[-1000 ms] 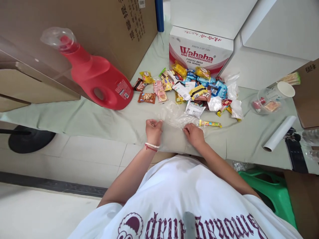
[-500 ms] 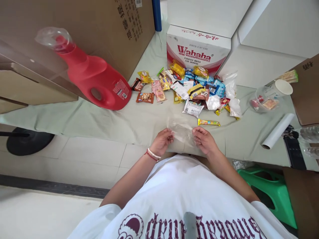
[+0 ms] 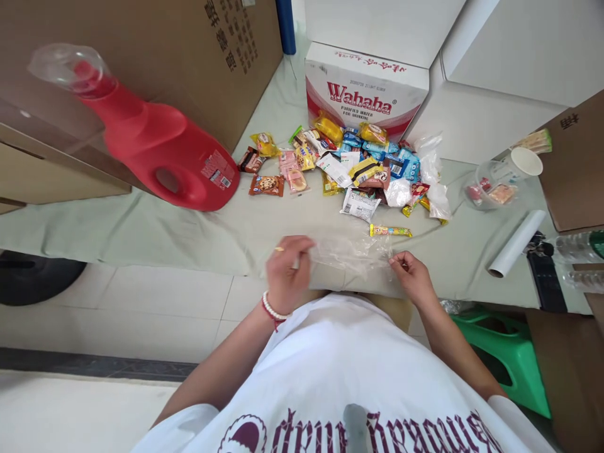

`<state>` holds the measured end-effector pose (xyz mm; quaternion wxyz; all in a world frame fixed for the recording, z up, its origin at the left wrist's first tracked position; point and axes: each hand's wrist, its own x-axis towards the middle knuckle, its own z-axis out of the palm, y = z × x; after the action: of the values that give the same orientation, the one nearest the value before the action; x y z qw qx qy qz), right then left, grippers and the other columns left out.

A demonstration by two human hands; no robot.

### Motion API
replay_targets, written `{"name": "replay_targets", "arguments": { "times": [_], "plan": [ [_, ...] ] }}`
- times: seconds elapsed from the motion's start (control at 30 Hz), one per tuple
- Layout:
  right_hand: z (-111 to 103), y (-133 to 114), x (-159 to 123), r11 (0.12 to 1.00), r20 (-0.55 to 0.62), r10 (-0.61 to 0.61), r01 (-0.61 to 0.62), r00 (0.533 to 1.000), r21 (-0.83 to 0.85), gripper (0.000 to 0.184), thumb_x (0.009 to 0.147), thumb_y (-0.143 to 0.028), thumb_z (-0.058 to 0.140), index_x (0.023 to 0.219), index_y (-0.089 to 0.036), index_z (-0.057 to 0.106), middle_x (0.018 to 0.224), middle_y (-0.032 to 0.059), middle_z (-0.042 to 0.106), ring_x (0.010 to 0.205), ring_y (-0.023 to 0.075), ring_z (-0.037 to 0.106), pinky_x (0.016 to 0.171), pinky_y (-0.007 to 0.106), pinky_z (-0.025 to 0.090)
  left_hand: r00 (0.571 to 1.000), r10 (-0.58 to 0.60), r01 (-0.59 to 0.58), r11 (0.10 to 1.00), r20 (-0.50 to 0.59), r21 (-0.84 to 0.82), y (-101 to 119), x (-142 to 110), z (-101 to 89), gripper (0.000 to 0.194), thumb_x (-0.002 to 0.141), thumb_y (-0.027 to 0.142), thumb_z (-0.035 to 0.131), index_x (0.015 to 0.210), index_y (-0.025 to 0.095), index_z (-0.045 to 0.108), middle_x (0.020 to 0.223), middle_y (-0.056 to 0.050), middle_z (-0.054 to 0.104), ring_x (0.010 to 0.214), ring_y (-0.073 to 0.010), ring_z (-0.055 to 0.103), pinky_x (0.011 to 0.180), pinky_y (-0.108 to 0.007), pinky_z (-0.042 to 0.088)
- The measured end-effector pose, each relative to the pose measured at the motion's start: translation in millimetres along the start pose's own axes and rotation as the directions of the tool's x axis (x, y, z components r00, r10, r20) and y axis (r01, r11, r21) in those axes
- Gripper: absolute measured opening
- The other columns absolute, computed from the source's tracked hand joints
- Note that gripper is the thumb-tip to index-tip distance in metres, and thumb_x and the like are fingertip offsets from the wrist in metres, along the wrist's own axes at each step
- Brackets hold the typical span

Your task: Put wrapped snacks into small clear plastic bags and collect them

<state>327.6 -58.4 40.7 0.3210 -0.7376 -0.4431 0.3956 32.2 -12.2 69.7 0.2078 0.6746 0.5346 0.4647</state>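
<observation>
A clear, thin plastic bag (image 3: 352, 253) is stretched flat between my hands, low over the front of the cloth-covered table. My left hand (image 3: 289, 267), slightly blurred and wearing a ring and bead bracelet, is closed at the bag's left end. At the opposite end, the fingertips of my right hand (image 3: 411, 274) pinch the bag's edge. Just beyond it lies a thin yellow snack stick (image 3: 391, 231). Farther back is a heap of wrapped snacks, among them a white packet (image 3: 359, 205), a brown cookie packet (image 3: 267, 185) and a pink packet (image 3: 293, 171).
A large red jug (image 3: 174, 151) stands at the left before a brown carton (image 3: 189, 50). Behind the snacks is a Wahaha water box (image 3: 368, 94). To the right are a paper cup (image 3: 526, 162), a clear tub (image 3: 491, 189) and a white roll (image 3: 516, 244). A green stool (image 3: 514, 358) sits below.
My hands have moved apart, left hand leftward and right hand rightward, and the bag is spread wider and lies lower. The view has shifted slightly; the snacks stay as they were.
</observation>
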Motion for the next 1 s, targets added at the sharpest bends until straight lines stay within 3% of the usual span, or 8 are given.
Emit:
{"name": "replay_targets", "arguments": {
  "times": [0.07, 0.13, 0.27, 0.37, 0.47, 0.53, 0.73, 1.0],
  "plan": [
    [5, -3, -6, 0.997, 0.013, -0.053, 0.054, 0.999, -0.046, 0.040, 0.084, -0.062, 0.062, 0.080, -0.022, 0.057, 0.063, -0.0033, 0.052, 0.057, 0.0137, 0.043, 0.054, 0.026, 0.032, 0.947, 0.086, -0.103, 0.994, 0.309, 0.039, 15, 13, 20.6, 0.031, 0.099, 0.021, 0.041, 0.112, 0.022, 0.069, 0.115, -0.008, 0.071, 0.107, -0.0185, 0.068, 0.089, -0.032, 0.053],
    [8, 2, -15, 0.991, 0.023, -0.088, 0.090, 0.996, -0.097, 0.038, 0.089, -0.060, 0.058, 0.083, -0.022, 0.057, 0.066, -0.0022, 0.055, 0.059, 0.0146, 0.046, 0.057, 0.026, 0.035, 0.836, -0.059, -0.094, 0.964, 0.545, 0.248, 19, 26, 42.4, 0.036, 0.103, 0.030, 0.038, 0.118, 0.022, 0.070, 0.117, -0.011, 0.073, 0.106, -0.0222, 0.070, 0.083, -0.033, 0.053],
    [-8, 30, -29, 0.973, 0.042, -0.042, 0.051, 0.998, -0.225, 0.039, 0.091, -0.059, 0.052, 0.083, -0.022, 0.059, 0.069, 0.0001, 0.060, 0.062, 0.0168, 0.052, 0.061, 0.028, 0.039, 0.635, -0.309, -0.149, 0.850, 0.708, 0.505, 0, 38, 56.5, 0.053, 0.104, 0.049, 0.035, 0.090, 0.018, 0.077, 0.101, -0.014, 0.075, 0.095, -0.0280, 0.071, 0.077, -0.036, 0.050],
    [-34, 33, -19, 0.925, 0.033, -0.023, 0.034, 0.999, -0.377, 0.039, 0.090, -0.058, 0.051, 0.084, -0.022, 0.062, 0.073, 0.0032, 0.064, 0.064, 0.0191, 0.055, 0.063, 0.030, 0.042, 0.662, -0.323, -0.083, 0.865, 0.677, 0.495, -20, 28, 38.7, 0.046, 0.098, 0.046, 0.049, 0.071, 0.018, 0.073, 0.099, -0.015, 0.074, 0.097, -0.0303, 0.068, 0.082, -0.039, 0.050],
    [-40, -2, 20, 0.836, -0.119, -0.236, 0.139, 0.965, -0.530, 0.036, 0.095, -0.052, 0.050, 0.095, -0.020, 0.067, 0.093, 0.0087, 0.069, 0.071, 0.0204, 0.058, 0.072, 0.034, 0.045, 0.689, -0.223, -0.061, 0.930, 0.690, 0.361, -33, 11, 18.0, 0.024, 0.081, 0.032, 0.068, 0.059, 0.020, 0.066, 0.114, -0.013, 0.074, 0.115, -0.0359, 0.061, 0.099, -0.051, 0.047],
    [-24, -37, 55, 0.756, -0.066, -0.391, 0.280, 0.918, -0.592, 0.034, 0.098, -0.045, 0.051, 0.111, -0.019, 0.068, 0.109, 0.0122, 0.068, 0.085, 0.0240, 0.062, 0.079, 0.035, 0.047, 0.689, -0.136, -0.093, 0.957, 0.712, 0.273, -37, -1, 9.3, 0.001, 0.072, 0.023, 0.070, 0.073, 0.023, 0.070, 0.133, -0.010, 0.068, 0.131, -0.0391, 0.053, 0.112, -0.065, 0.035],
    [51, -92, 120, 0.476, 0.255, -0.340, 0.400, 0.905, -0.784, 0.062, 0.091, -0.039, 0.067, 0.148, -0.021, 0.050, 0.139, 0.0173, 0.052, 0.098, 0.0286, 0.064, 0.075, 0.034, 0.048, 0.758, -0.174, -0.095, 0.924, 0.628, 0.370, -37, -26, -3.3, 0.050, 0.083, 0.028, 0.064, 0.134, 0.029, 0.062, 0.158, -0.014, 0.048, 0.152, -0.0420, 0.031, 0.116, -0.082, -0.002],
    [10, -90, 61, 0.704, 0.051, -0.477, 0.416, 0.877, -0.576, 0.059, 0.088, -0.050, 0.069, 0.135, -0.016, 0.056, 0.121, 0.0149, 0.057, 0.099, 0.0282, 0.060, 0.079, 0.036, 0.049, 0.783, -0.208, -0.069, 0.908, 0.587, 0.414, -43, -45, -11.0, 0.051, 0.092, 0.036, 0.057, 0.142, 0.024, 0.055, 0.166, -0.017, 0.035, 0.154, -0.0416, 0.029, 0.115, -0.083, 0.004]
  ]
}}
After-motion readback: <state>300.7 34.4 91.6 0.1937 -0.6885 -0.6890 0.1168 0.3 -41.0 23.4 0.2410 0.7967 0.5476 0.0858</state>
